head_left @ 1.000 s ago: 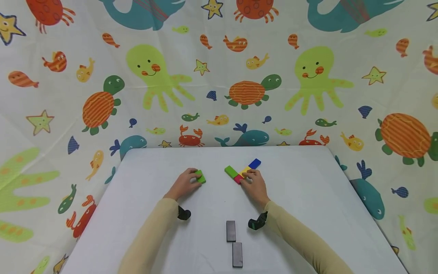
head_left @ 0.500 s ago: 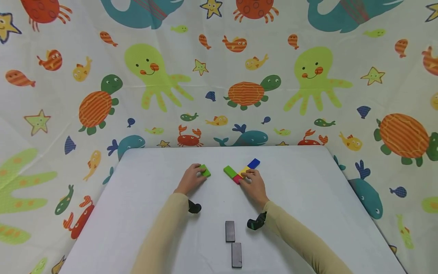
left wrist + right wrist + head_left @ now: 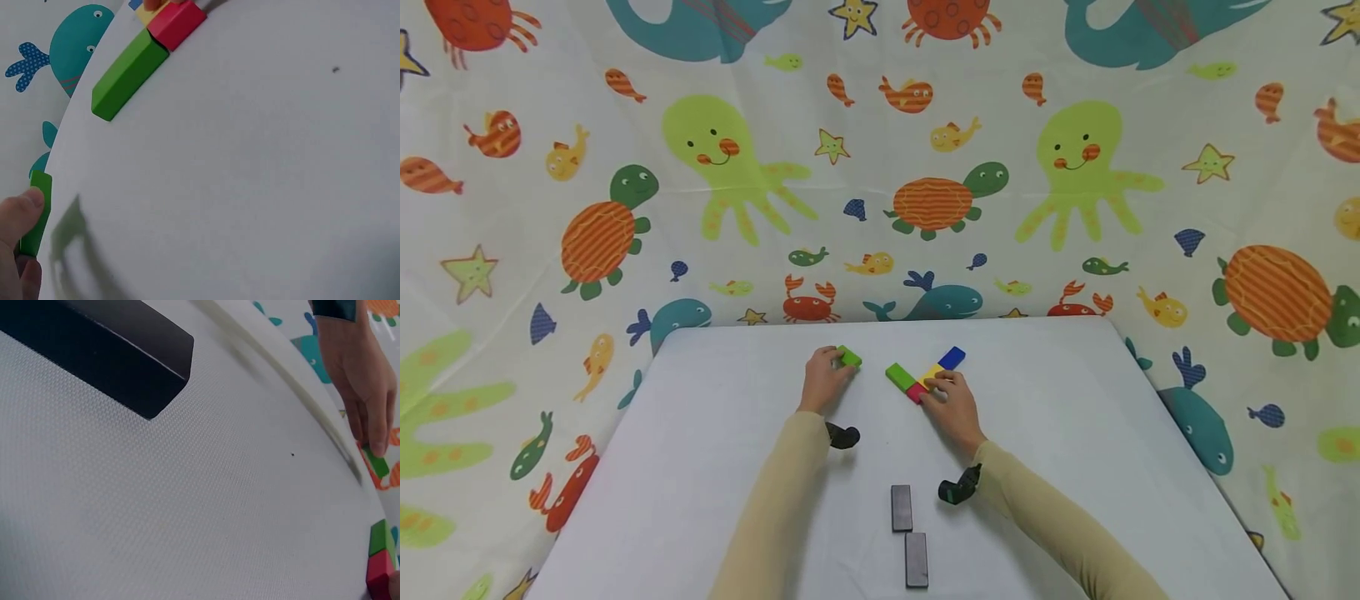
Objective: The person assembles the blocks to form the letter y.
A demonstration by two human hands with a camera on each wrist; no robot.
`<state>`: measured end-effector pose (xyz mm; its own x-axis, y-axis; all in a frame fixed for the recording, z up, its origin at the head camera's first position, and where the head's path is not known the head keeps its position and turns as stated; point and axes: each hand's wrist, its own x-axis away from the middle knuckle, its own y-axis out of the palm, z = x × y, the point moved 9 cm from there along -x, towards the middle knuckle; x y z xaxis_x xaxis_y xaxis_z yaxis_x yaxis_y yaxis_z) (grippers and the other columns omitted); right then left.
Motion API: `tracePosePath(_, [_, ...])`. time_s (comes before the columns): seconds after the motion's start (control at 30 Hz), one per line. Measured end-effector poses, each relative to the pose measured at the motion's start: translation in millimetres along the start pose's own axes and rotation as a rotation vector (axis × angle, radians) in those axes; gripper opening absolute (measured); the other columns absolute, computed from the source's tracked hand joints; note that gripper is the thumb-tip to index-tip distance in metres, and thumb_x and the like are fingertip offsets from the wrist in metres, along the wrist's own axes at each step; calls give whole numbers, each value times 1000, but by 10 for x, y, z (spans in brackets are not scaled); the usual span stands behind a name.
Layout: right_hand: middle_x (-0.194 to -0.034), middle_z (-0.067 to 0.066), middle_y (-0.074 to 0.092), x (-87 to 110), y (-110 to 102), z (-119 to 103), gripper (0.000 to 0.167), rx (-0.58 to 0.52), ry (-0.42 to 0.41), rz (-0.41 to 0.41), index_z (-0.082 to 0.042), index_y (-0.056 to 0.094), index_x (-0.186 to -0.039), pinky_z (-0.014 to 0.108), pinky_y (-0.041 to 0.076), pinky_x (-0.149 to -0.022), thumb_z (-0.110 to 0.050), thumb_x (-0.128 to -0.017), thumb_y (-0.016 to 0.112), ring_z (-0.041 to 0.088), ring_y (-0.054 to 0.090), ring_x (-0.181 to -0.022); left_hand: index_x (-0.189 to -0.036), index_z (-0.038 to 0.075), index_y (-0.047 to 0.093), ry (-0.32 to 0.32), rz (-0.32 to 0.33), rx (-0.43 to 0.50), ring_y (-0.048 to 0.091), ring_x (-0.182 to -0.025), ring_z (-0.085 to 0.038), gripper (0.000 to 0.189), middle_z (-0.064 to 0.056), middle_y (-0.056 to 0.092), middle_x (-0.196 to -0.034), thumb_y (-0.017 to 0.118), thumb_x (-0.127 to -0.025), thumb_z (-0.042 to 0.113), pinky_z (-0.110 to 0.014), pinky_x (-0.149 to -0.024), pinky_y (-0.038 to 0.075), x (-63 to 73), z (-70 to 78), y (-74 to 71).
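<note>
My left hand (image 3: 826, 379) pinches a green block (image 3: 849, 357) between thumb and fingers over the far left-centre of the table. In the left wrist view this block (image 3: 41, 212) stands apart from the shadow beside it. To its right, a V-shaped row of blocks lies on the table: another green block (image 3: 900, 377), a red block (image 3: 915, 392), a yellow block (image 3: 931, 372) and a blue block (image 3: 952, 358). My right hand (image 3: 953, 406) holds the yellow block near its join with the red one, its fingers partly hiding both.
Two dark grey blocks, a farther one (image 3: 901, 508) and a nearer one (image 3: 916, 560), lie almost end to end, slightly offset, towards the front. The white table (image 3: 700, 467) ends at a cloth (image 3: 850, 183) printed with sea animals behind it.
My left hand has carried its green block away from me and a little to the right, nearer the row. The right hand stays at the red and yellow blocks.
</note>
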<state>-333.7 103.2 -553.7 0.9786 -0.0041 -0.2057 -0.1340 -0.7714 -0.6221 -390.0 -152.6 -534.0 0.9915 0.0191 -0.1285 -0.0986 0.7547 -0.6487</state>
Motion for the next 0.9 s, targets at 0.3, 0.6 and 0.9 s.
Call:
tracePosePath(0.3, [-125,15,55,-7,15,3,30,-3,24,-18,-3,72,-113,46,43,-102,-20,-88,75,31,52,-119,-121,-10,64,-54,-33,-92,49,-125,-41,38,-27,50,-135,69,-87,7,-49,-104,41,-77,-16,162])
tracePosePath(0.6, [-123,15,55,-2,22,10,29,-8,0,-11,-2,72,-112,46,44,-101,-19,-88,75,31,53,-118,-124,-8,62,-97,-50,-103,47,-128,-40,39,-26,49,-138,68,-88,6,-48,-106,39,-47,43,214])
tracePosePath(0.9, [-123,15,55,-14,11,-9,29,-14,-4,-3,-2,72,-111,47,44,-101,-19,-88,75,31,53,-117,-126,-7,61,-99,-87,-106,45,-130,-39,38,-25,48,-140,65,-92,7,-48,-109,36,-93,122,264])
